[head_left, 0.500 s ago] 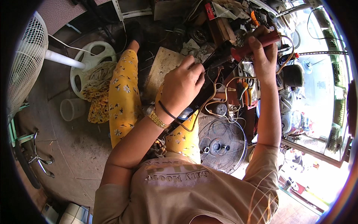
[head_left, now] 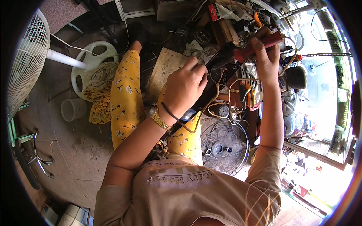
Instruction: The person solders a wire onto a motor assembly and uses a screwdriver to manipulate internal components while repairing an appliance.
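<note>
My right hand (head_left: 266, 58) grips a red-handled tool (head_left: 274, 38) with a cord; its dark end points down-left over a long black bar (head_left: 218, 60) lying diagonally across my lap. My left hand (head_left: 184, 84) has curled fingers beside the bar, near the tool's end; what they hold is hidden. Tan and thin wires (head_left: 215, 103) loop below the bar. Pliers and other hand tools (head_left: 249, 94) lie just below my right hand.
A standing fan (head_left: 28, 49) with a white base (head_left: 105, 47) is at left, near a translucent bucket (head_left: 71, 109). A wire fan guard (head_left: 226, 162) sits by my right elbow. A board (head_left: 164, 64), wooden blocks (head_left: 222, 30) and a bright glass case (head_left: 320, 105) surround the work.
</note>
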`<state>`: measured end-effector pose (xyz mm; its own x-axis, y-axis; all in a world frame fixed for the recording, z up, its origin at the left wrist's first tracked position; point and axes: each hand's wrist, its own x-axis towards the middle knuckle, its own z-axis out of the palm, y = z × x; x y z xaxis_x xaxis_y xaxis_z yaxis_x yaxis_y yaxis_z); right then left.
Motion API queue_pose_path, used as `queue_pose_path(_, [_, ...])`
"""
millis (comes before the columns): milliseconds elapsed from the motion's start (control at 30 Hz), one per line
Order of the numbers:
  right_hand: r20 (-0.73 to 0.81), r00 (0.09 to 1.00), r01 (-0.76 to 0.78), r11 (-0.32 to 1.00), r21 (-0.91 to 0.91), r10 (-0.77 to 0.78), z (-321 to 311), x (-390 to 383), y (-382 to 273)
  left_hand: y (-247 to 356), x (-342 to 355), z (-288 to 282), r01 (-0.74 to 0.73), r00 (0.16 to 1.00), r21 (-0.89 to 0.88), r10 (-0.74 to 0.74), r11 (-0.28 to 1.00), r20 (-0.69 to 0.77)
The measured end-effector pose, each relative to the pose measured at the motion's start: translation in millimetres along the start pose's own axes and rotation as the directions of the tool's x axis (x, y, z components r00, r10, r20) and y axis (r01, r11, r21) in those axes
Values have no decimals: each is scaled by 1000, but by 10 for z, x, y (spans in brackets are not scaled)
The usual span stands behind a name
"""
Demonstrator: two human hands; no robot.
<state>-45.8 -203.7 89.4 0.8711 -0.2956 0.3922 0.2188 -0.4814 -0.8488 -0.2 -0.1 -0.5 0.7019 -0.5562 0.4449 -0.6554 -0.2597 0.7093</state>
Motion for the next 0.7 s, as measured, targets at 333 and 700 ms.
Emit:
queue_pose_path(333, [21, 1000, -8, 999, -35, 8, -20, 6, 19, 8, -3, -9, -11, 1000, 10, 11, 1000, 23])
queue_pose_path(700, [16, 1000, -4, 1000, -20, 4, -11, 18, 13, 25, 2, -25, 8, 998, 21, -9, 1000, 66])
